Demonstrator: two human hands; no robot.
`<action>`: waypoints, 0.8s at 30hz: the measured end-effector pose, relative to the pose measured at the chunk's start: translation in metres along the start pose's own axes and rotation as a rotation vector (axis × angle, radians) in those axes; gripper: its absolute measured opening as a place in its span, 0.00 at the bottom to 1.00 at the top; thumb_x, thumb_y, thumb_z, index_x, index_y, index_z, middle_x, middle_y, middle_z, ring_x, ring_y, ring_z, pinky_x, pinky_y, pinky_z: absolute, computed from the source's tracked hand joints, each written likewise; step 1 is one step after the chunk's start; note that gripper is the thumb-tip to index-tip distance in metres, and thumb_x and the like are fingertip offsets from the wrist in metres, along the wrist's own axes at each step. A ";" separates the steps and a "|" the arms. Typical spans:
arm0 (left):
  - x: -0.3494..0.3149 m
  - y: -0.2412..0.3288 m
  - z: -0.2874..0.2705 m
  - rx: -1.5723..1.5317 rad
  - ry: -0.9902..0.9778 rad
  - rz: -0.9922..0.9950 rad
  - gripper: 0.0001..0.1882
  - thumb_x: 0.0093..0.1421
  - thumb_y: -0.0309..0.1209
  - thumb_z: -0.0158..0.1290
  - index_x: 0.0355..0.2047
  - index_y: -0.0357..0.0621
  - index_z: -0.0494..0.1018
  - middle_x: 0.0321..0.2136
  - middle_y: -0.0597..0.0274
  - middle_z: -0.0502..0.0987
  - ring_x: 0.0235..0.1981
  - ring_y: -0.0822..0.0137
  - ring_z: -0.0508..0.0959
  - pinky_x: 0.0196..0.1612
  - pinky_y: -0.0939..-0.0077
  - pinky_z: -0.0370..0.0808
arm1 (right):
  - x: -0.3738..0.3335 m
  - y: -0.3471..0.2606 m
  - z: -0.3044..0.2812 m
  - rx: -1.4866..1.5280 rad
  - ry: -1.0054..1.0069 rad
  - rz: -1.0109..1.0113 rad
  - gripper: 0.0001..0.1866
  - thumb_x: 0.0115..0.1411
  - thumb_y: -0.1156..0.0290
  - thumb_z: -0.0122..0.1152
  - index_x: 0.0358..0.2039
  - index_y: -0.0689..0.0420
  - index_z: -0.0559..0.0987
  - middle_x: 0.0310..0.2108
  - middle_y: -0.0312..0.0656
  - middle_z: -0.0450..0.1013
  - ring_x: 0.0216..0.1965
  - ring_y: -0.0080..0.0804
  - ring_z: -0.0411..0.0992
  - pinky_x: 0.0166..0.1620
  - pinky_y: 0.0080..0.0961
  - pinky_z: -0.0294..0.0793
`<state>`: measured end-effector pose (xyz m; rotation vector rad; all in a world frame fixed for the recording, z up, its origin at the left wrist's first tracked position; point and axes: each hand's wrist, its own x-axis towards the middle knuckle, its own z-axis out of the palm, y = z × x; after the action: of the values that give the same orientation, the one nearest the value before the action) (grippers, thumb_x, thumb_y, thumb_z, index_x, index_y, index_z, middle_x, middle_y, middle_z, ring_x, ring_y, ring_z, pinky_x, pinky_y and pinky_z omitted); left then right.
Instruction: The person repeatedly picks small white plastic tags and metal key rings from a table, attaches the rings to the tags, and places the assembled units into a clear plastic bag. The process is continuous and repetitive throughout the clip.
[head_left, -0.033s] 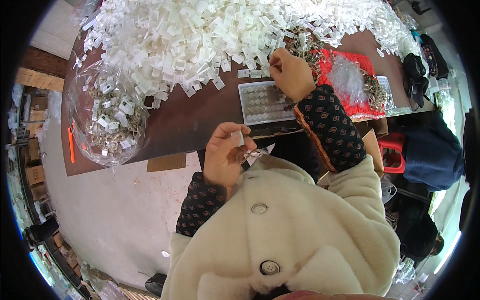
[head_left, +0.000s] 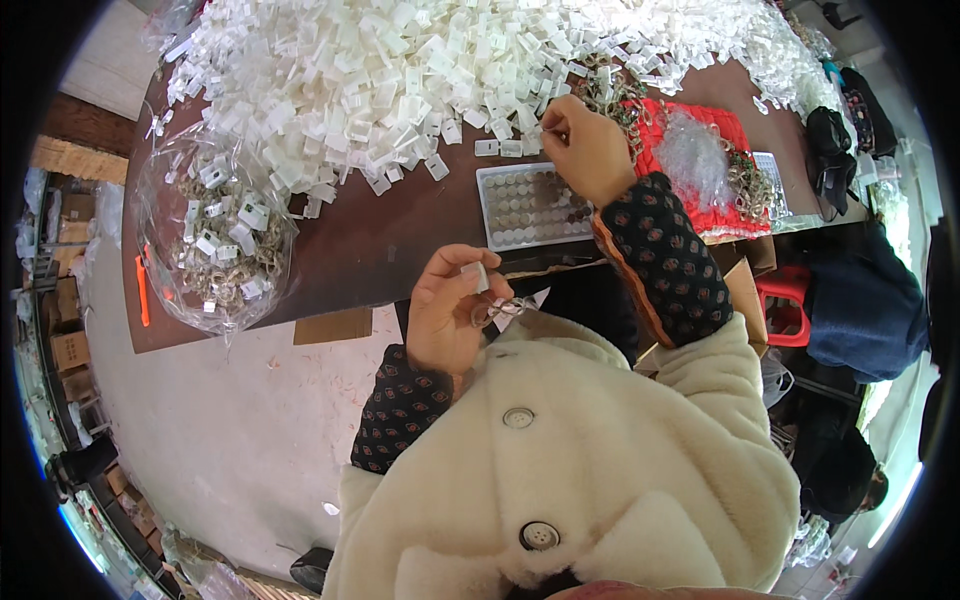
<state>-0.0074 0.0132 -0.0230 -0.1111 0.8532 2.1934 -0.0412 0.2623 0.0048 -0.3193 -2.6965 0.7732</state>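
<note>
Left hand [head_left: 442,312] pinches white piece [head_left: 477,277]; right hand [head_left: 590,150] curled (grip unclear) near tray [head_left: 540,241]

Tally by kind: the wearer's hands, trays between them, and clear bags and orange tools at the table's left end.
Hands: 2 (left hand, right hand)
Tray: 1
Clear bag: 1
Orange tool: 1
Total: 5

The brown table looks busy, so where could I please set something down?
The widest bare patch of the brown table lies between the clear bag and the white tray, below the pile of white pieces. A smaller one separates that pile from the red cloth. The pile crowds the far side.
</note>
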 end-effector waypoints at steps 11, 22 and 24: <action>0.002 -0.005 0.011 0.079 -0.007 0.007 0.16 0.67 0.35 0.53 0.50 0.40 0.72 0.34 0.62 0.76 0.27 0.73 0.71 0.26 0.82 0.67 | -0.054 -0.029 -0.025 0.402 -0.181 -0.125 0.07 0.57 0.80 0.62 0.37 0.58 0.78 0.31 0.41 0.75 0.30 0.29 0.75 0.33 0.23 0.73; 0.002 -0.005 0.008 0.008 0.044 0.078 0.12 0.67 0.35 0.53 0.44 0.40 0.74 0.21 0.63 0.70 0.20 0.72 0.67 0.21 0.84 0.57 | 0.019 0.068 -0.014 -0.223 0.167 -0.397 0.12 0.53 0.79 0.62 0.38 0.51 0.81 0.35 0.39 0.76 0.41 0.43 0.74 0.42 0.36 0.75; 0.002 -0.005 0.004 -0.016 -0.003 0.051 0.14 0.67 0.34 0.53 0.48 0.38 0.72 0.33 0.61 0.74 0.24 0.73 0.68 0.24 0.82 0.63 | 0.024 0.069 -0.023 -0.064 0.282 -0.328 0.11 0.55 0.78 0.64 0.39 0.52 0.81 0.35 0.37 0.77 0.40 0.39 0.75 0.42 0.32 0.75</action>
<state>-0.0050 0.0194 -0.0229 -0.0949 0.8453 2.2476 -0.0461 0.3377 -0.0089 0.0045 -2.4231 0.5044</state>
